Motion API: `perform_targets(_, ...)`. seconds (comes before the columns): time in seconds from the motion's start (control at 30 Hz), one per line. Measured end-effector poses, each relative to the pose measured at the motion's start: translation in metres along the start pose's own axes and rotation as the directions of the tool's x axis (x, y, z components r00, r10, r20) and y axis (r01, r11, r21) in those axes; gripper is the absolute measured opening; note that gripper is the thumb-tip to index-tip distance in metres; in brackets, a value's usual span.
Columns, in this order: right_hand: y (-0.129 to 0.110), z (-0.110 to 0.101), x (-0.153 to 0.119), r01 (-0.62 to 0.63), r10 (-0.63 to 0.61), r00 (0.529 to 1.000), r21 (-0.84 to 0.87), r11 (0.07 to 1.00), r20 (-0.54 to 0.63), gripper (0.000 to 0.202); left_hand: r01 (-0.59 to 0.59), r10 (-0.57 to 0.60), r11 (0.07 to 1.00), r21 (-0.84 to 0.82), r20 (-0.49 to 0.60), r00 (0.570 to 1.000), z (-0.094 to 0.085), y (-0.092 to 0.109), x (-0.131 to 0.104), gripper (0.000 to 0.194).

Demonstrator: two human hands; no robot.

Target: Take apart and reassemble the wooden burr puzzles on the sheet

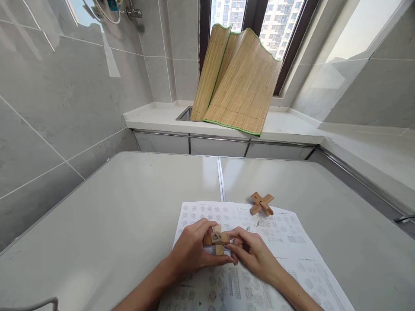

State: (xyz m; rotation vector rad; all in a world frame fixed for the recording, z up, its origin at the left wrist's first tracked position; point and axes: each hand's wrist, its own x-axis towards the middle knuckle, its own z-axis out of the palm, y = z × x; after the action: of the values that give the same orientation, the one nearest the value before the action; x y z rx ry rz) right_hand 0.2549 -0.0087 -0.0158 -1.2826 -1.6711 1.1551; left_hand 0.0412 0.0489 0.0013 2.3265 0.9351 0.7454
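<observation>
Between my hands, just above the printed sheet (288,242), is a wooden burr puzzle (218,238) made of crossed blocks, one marked with a dark character like a "G". My left hand (194,244) wraps its left side, thumb below and fingers above. At its right end, my right hand (248,250) pinches a block between thumb and fingertips. A second wooden puzzle piece group (262,204), joined in a cross and marked "2", rests on the sheet's far edge. Palms and fingers partly hide the held blocks.
The sheet lies on a pale table (106,224) with a seam strip (221,177) down its middle. Behind stand a white counter (155,119), a sink (184,114) and a folded bamboo mat (243,82) leaning at the window. A grey cable (35,306) is at lower left.
</observation>
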Motion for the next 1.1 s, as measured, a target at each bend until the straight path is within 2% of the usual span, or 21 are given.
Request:
perform_targets(0.1, -0.001, 0.0, 0.001, 0.027, -0.027, 0.999, -0.021, 0.999, -0.02, 0.029, -0.044, 0.041, 0.997, 0.069, 0.041, 0.998, 0.0, -0.002, 0.001, 0.067)
perform_targets(0.2, -0.001, 0.001, 0.003, 0.035, -0.038, 0.996, -0.042, 0.999, -0.083, 0.033, -0.073, 0.069, 0.988, 0.14, 0.031, 0.997, 0.0, -0.002, 0.002, 0.066)
perform_targets(0.33, 0.002, 0.001, 0.006, -0.029, 0.03, 0.985, 0.004, 1.0, -0.168, 0.04, -0.056, 0.059, 0.978, 0.2, -0.009, 0.998, -0.003, -0.004, 0.004, 0.059)
perform_targets(0.5, 0.001, -0.001, 0.007, -0.075, 0.083, 0.969, 0.043, 0.996, -0.233, 0.047, 0.023, 0.015, 0.963, 0.269, -0.139, 0.99, -0.01, -0.008, 0.005, 0.052)
perform_targets(0.6, 0.001, -0.002, 0.008, -0.092, 0.103, 0.965, 0.057, 0.994, -0.24, 0.049, 0.037, 0.01, 0.969, 0.245, -0.189, 0.982, -0.012, -0.004, 0.004, 0.054)
perform_targets(0.67, 0.002, -0.003, 0.008, -0.097, 0.107, 0.962, 0.054, 0.994, -0.249, 0.05, 0.013, 0.025, 0.977, 0.214, -0.175, 0.984, -0.012, 0.001, 0.004, 0.047)
perform_targets(0.73, 0.002, -0.002, 0.008, -0.096, 0.104, 0.962, 0.046, 0.994, -0.253, 0.05, -0.025, 0.053, 0.983, 0.181, -0.151, 0.987, -0.012, 0.004, 0.003, 0.029)
perform_targets(0.83, 0.001, -0.002, 0.008, -0.091, 0.1, 0.974, 0.052, 0.995, -0.203, 0.049, -0.069, 0.085, 0.99, 0.12, -0.136, 0.987, -0.012, 0.007, 0.004, 0.01)
perform_targets(0.97, -0.002, -0.004, 0.007, -0.069, 0.079, 0.993, 0.114, 0.991, -0.086, 0.044, -0.059, 0.065, 0.997, 0.041, -0.139, 0.988, -0.016, 0.007, 0.005, 0.009)
perform_targets(1.1, -0.005, -0.006, 0.003, -0.077, 0.06, 0.996, 0.288, 0.954, 0.069, 0.037, -0.039, 0.032, 0.996, -0.085, -0.09, 0.995, -0.022, 0.005, 0.007, 0.008)
